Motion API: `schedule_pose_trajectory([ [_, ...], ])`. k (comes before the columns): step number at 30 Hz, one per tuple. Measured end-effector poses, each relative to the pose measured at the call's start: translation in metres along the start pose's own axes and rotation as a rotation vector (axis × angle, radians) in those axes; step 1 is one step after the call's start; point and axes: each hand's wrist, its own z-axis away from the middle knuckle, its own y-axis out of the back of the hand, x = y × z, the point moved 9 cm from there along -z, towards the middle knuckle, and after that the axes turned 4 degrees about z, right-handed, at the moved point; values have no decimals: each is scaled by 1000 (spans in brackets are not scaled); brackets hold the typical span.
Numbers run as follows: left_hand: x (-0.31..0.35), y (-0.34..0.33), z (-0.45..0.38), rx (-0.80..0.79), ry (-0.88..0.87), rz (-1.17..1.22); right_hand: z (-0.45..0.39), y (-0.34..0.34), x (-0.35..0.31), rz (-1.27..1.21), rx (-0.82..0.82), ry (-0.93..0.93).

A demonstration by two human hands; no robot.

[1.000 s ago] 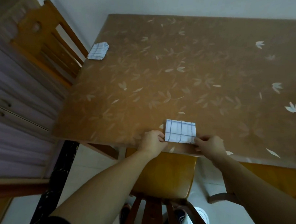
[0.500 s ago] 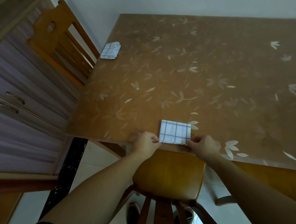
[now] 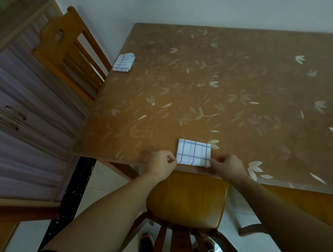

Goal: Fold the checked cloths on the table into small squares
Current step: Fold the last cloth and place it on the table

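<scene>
A white cloth with blue checks (image 3: 193,152), folded to a small square, lies flat at the near edge of the table (image 3: 231,94). My left hand (image 3: 160,163) pinches its near left corner with curled fingers. My right hand (image 3: 228,165) pinches the near right corner in the same way. A second folded checked cloth (image 3: 124,62) rests at the far left edge of the table, away from both hands.
The table top carries a brown cover with a pale leaf pattern. A wooden chair (image 3: 186,200) stands tucked in just below my hands. Another wooden chair (image 3: 69,49) stands at the table's left side, with a cabinet with drawers (image 3: 17,118) behind it.
The view has swung to the left, so the table and both cloths sit further right in frame. Both hands stay on the near corners of the folded cloth.
</scene>
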Motion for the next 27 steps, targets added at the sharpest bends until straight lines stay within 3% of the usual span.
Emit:
schedule_pose_trajectory([
  [2,12,11,-2,-1,-34,-66,5,17,-3,76,30,45],
  [6,50,31,-3,6,-168,-375,14,58,-9,514,161,180],
  [8,66,36,1,5,-198,-462,18,77,-5,607,209,206],
  [17,108,53,53,65,-213,-521,50,126,18,644,197,186],
  [27,178,10,131,33,-439,-479,173,174,100,602,322,70],
])
